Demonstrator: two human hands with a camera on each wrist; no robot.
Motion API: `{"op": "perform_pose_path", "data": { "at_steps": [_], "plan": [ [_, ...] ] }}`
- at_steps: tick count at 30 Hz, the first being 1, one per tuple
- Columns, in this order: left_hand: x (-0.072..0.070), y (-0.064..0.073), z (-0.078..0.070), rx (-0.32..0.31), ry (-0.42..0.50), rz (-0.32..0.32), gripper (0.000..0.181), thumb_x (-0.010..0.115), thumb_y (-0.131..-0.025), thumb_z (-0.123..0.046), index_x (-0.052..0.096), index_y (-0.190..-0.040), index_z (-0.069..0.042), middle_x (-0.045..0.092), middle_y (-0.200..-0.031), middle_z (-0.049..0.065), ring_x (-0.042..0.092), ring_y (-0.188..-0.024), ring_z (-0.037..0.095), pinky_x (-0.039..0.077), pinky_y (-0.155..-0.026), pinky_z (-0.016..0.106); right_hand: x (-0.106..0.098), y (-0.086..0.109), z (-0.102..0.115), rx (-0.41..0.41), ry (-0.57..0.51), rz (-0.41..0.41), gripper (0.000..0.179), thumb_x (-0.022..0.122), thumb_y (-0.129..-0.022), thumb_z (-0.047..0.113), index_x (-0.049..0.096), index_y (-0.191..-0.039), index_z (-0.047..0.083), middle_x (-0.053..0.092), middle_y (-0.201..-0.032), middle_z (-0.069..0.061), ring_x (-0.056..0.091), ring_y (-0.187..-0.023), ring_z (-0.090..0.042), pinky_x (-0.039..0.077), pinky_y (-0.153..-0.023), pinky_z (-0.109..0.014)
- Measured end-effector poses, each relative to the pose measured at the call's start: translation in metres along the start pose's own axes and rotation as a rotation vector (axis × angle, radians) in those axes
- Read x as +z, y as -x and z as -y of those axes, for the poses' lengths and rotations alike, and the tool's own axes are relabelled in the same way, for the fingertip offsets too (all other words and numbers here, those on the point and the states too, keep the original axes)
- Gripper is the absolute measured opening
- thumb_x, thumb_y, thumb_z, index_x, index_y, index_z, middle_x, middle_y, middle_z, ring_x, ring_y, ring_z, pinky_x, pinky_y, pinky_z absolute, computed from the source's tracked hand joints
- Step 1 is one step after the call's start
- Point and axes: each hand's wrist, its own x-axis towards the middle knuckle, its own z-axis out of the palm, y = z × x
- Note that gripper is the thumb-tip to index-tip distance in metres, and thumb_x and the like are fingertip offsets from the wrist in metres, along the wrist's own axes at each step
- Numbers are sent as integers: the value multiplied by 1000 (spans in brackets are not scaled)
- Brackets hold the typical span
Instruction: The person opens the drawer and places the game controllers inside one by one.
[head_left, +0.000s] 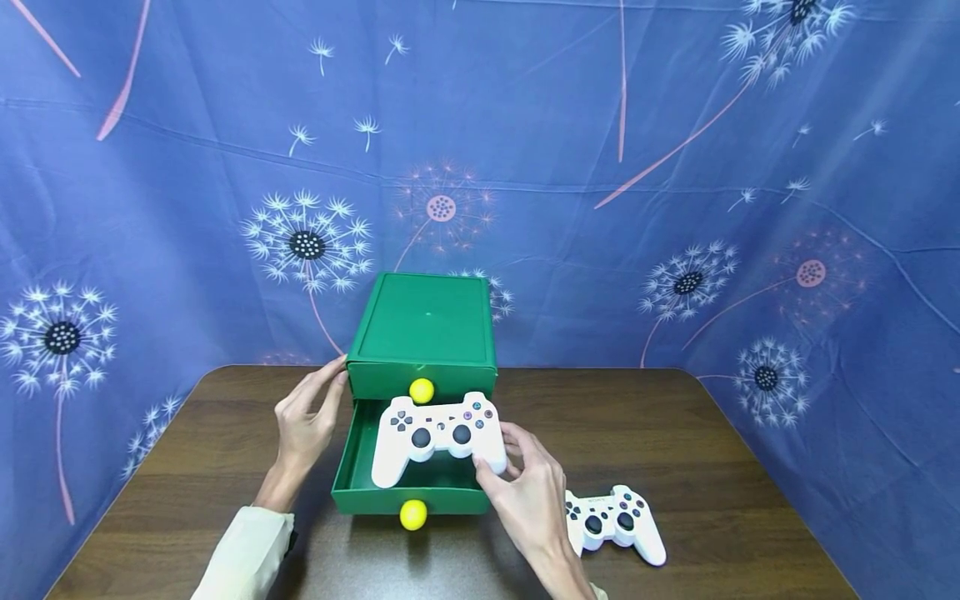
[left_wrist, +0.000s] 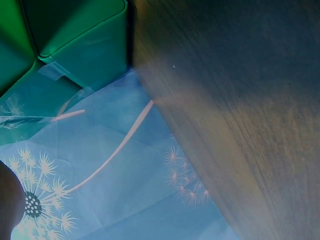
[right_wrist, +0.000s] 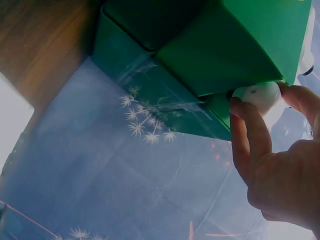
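A white game controller (head_left: 441,433) is pinched at its right grip by my right hand (head_left: 528,492), thumb in front and fingers behind. In the head view it overlaps the pulled-out lower drawer (head_left: 408,500) of a green two-drawer box (head_left: 427,321). The right wrist view shows my fingers (right_wrist: 257,127) around the controller's rounded grip (right_wrist: 265,100), close to the green drawer wall. My left hand (head_left: 306,421) touches the box's upper left front corner with its fingertips. The upper drawer, with a yellow ball knob (head_left: 422,390), is closed.
A second white controller (head_left: 615,525) lies on the wooden table (head_left: 675,442) to the right, partly behind my right wrist. Another yellow knob (head_left: 413,515) sticks out from the lower drawer's front. A blue dandelion-print cloth (head_left: 555,250) hangs behind the table.
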Motion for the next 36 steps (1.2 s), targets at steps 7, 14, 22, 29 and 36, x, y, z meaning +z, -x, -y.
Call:
{"op": "perform_pose_path", "data": {
  "at_steps": [7, 14, 22, 29, 36],
  "plan": [
    [0, 2, 3, -10, -1, 8, 42, 71, -73, 31, 74, -110, 12, 75, -104, 26, 66, -106, -1, 52, -92, 15, 4, 1, 3, -11, 51, -4, 46, 90, -75, 4, 73, -118, 4, 73, -106, -7, 73, -93, -22, 63, -73, -28],
    [0, 2, 3, -6, 0, 1, 36, 72, -79, 25, 74, -112, 11, 75, -105, 25, 69, -101, 5, 52, -91, 15, 6, 2, 5, -39, 89, -2, 46, 91, -75, 5, 73, -117, 4, 73, -104, -4, 73, -90, -18, 61, -70, -27],
    [1, 2, 2, -11, 5, -4, 44, 70, -72, 31, 74, -111, 12, 75, -104, 25, 66, -105, -2, 52, -91, 14, 10, 3, 5, -78, 142, 10, 42, 91, -75, 8, 74, -114, 4, 72, -100, -3, 67, -78, -10, 57, -64, -24],
    [2, -2, -2, -2, -1, -11, 43, 70, -72, 31, 74, -110, 12, 75, -103, 25, 67, -102, 1, 52, -91, 14, 11, 1, 6, -80, 182, 15, 39, 91, -77, 12, 77, -112, 5, 72, -100, -2, 59, -72, -6, 52, -60, -22],
    [2, -1, 0, -4, -6, -10, 43, 70, -71, 31, 74, -110, 12, 75, -103, 25, 69, -100, 4, 52, -91, 14, 12, 0, 6, -70, 196, 38, 38, 92, -77, 14, 77, -112, 6, 72, -100, -1, 58, -72, -6, 50, -60, -22]
  ]
}}
